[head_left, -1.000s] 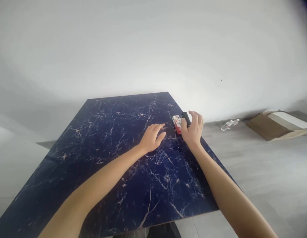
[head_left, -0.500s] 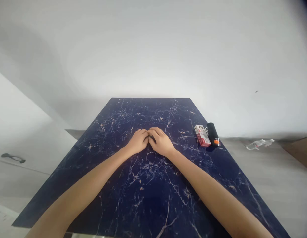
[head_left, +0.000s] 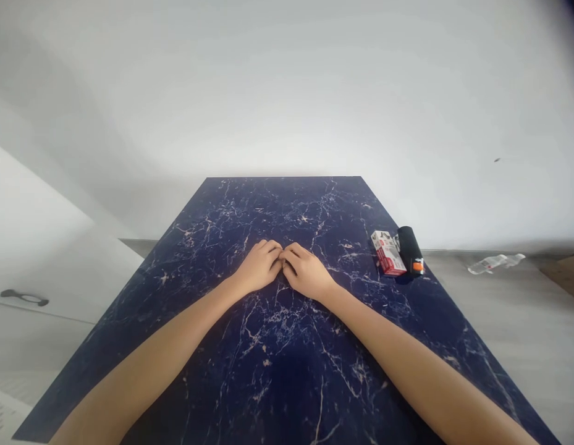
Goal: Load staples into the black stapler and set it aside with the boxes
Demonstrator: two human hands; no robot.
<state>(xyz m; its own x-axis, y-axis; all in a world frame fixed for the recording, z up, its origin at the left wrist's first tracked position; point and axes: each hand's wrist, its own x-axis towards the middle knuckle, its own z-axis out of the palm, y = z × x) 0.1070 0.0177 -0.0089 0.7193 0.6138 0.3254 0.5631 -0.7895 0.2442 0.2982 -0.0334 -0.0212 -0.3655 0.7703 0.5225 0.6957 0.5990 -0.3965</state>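
Note:
Near the middle of the dark blue marbled table [head_left: 287, 346], my left hand [head_left: 261, 266] and my right hand [head_left: 308, 270] meet, palms down. Both have their fingers curled inward, and their fingertips touch or nearly touch. The bent fingers hide whatever may be between them. Through a gap between my right thumb and fingers, only something dark shows. A red and white box [head_left: 388, 253] lies to the right of my right hand, against a black cylinder [head_left: 409, 244] with an orange patch at its near end.
Beyond the far edge of the table rises a white wall [head_left: 287, 86]. Clear plastic bottles [head_left: 495, 264] lie on the floor at right, with a brown cardboard piece [head_left: 567, 275] beyond. At left is a white door or panel with a dark handle [head_left: 25, 298].
My hands have moved slightly apart, the right one a little to the right, and its fingers no longer overlap the left. The view has shifted a little, so the box and cylinder appear farther right.

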